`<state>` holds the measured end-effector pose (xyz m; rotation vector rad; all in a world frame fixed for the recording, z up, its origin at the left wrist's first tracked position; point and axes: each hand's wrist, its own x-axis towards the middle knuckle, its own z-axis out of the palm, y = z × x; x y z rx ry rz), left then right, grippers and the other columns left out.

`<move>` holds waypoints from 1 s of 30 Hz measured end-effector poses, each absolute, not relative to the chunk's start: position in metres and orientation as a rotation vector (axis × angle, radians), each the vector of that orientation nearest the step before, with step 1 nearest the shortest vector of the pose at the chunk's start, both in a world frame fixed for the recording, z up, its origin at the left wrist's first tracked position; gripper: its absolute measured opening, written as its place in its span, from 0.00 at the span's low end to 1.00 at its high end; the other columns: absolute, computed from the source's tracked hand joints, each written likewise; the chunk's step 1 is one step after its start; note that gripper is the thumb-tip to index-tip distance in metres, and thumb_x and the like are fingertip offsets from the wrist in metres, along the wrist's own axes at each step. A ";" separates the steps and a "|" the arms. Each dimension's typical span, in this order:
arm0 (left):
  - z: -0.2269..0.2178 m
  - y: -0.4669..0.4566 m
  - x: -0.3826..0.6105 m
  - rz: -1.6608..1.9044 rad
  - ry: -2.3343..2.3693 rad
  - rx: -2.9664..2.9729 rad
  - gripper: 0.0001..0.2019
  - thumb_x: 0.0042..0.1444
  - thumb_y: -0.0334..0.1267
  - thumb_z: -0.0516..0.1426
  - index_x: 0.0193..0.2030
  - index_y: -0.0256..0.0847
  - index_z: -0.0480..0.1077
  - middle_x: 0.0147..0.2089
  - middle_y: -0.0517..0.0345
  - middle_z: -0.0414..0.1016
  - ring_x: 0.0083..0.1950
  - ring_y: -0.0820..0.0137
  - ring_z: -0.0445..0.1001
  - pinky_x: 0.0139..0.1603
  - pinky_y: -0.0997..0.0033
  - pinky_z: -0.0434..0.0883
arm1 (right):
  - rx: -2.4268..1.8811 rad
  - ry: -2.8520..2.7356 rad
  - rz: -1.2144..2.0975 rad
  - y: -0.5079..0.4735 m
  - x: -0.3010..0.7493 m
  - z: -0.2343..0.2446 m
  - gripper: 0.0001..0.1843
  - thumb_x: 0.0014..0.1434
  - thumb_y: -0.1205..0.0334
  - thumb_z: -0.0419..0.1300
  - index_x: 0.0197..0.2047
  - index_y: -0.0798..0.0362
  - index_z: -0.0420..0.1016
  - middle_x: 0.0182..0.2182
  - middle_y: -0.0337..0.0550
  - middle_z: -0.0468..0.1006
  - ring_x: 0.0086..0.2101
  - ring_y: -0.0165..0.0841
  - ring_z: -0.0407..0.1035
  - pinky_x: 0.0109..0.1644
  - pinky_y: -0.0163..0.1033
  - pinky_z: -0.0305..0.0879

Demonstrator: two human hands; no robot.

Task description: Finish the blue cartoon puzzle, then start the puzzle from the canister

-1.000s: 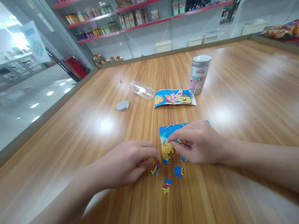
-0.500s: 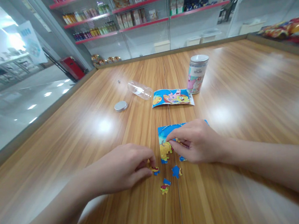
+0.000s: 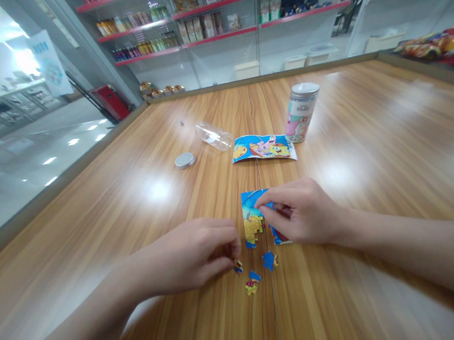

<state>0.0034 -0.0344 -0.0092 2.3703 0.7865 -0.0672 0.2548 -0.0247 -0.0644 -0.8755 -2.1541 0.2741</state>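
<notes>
Behind and left of the partly joined puzzle (image 3: pixel 251 203), a silver lid (image 3: pixel 185 160) is lying flat. Nearer, the left hand (image 3: pixel 210 249) is resting, fingers bent over a small piece (image 3: pixel 238 268); I can't tell whether they're gripping. Loose pieces (image 3: pixel 268 261) are lying before the puzzle, probably for easy reach. Behind it, a picture sheet (image 3: pixel 263 148) is facing up, perhaps for reference. The right hand (image 3: pixel 298 211) is covering the puzzle's right part, thumb and forefinger nearly together, seemingly steadying it; any grip is hidden.

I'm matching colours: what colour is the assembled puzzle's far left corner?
The far left corner is blue, best seen in the head view.
</notes>
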 end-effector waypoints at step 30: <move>-0.040 -0.020 0.006 0.265 1.153 2.223 0.05 0.64 0.34 0.55 0.41 0.39 0.72 0.32 0.61 0.75 0.31 0.74 0.71 0.32 0.75 0.65 | -0.514 -2.697 0.297 -0.046 0.252 -0.055 0.10 0.64 0.55 0.60 0.44 0.49 0.79 0.32 0.39 0.77 0.29 0.31 0.68 0.27 0.40 0.45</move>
